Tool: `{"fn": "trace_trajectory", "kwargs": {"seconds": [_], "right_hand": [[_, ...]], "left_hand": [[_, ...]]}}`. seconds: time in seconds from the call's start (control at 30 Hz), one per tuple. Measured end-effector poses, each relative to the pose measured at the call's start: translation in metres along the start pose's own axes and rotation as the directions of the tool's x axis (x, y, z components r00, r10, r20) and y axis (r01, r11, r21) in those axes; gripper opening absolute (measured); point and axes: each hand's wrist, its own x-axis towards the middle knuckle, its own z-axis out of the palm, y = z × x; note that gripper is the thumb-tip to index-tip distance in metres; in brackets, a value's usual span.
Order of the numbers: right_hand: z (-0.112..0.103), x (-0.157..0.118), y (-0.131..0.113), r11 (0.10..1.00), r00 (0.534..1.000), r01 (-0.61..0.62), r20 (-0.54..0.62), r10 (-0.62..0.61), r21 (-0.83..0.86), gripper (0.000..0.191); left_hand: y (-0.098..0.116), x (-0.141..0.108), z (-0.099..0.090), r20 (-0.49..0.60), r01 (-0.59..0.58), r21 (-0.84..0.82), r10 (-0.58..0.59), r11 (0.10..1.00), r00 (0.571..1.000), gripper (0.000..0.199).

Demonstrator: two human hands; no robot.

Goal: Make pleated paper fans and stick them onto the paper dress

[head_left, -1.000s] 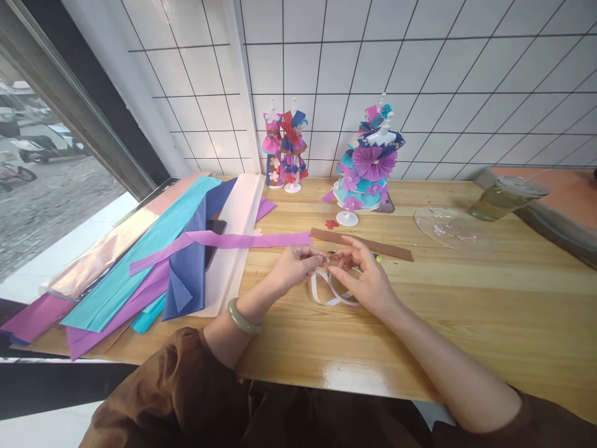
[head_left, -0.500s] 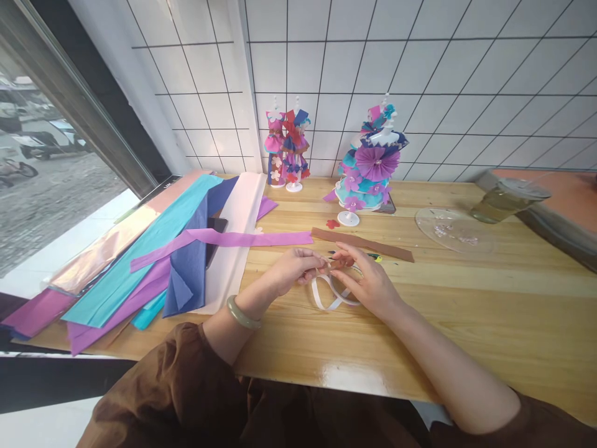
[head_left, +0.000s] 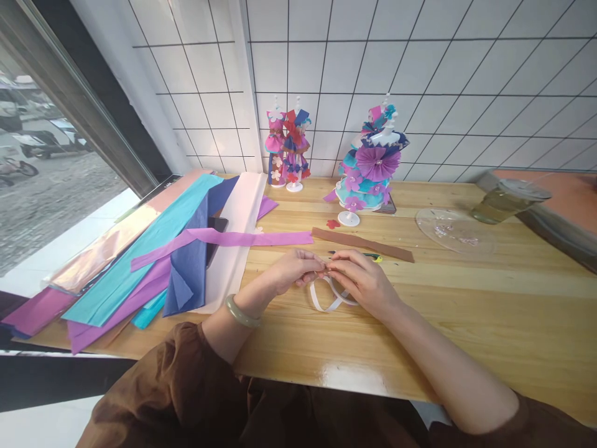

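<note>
Above the table, my left hand [head_left: 298, 272] and my right hand [head_left: 362, 278] meet fingertip to fingertip. Both are closed in a pinch on a small piece of brown crepe paper, now almost wholly hidden by the fingers. Under my hands lies a roll of white tape [head_left: 326, 306] with a loose loop, partly covered by my right hand. Just beyond, a yellow-and-black tool [head_left: 375, 257] is half hidden. A brown crepe paper strip [head_left: 364, 243] and a purple strip [head_left: 280, 239] lie flat beyond my fingers.
Folded crepe paper sheets, among them a turquoise one [head_left: 153, 242], cover the left side beside a phone [head_left: 217, 225]. At the back stand small dress forms, the largest in a purple-and-turquoise paper dress [head_left: 368, 171]. A clear plate [head_left: 433, 227] and a cup [head_left: 508, 200] stand right.
The fingers of my right hand have closed down and moved slightly left against my left fingertips. The brown piece that showed between them is now mostly covered.
</note>
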Motion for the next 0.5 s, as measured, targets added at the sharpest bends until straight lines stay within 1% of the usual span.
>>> {"fn": "trace_trajectory", "kwargs": {"seconds": [0.1,0.23,0.37,0.43,0.5], "right_hand": [[-0.0004,-0.0006,0.0008,1.0,1.0,0.002,0.003,-0.002,0.005,0.014],[0.0002,-0.0012,0.0026,0.999,1.0,-0.019,0.011,0.019,0.03,0.012],[0.003,-0.0019,0.0025,0.991,0.995,-0.094,-0.023,0.096,0.099,0.011],[0.0042,-0.0019,0.0012,0.982,0.988,-0.136,-0.051,0.144,0.134,0.01],[0.0046,-0.0017,-0.0004,0.972,0.98,-0.171,-0.069,0.184,0.161,0.011]], "left_hand": [[0.0014,-0.0001,0.0001,-0.003,0.006,0.023,-0.006,1.0,1.0,0.022],[0.0004,0.0013,0.0003,-0.054,-0.016,0.13,0.023,0.991,0.998,0.032],[0.0006,0.0032,0.0004,-0.152,0.011,0.217,0.022,0.976,0.988,0.04],[0.0025,0.0031,0.0006,-0.174,0.019,0.214,0.019,0.977,0.985,0.044],[0.0047,0.0022,0.001,-0.172,0.001,0.173,0.029,0.985,0.985,0.047]]}}
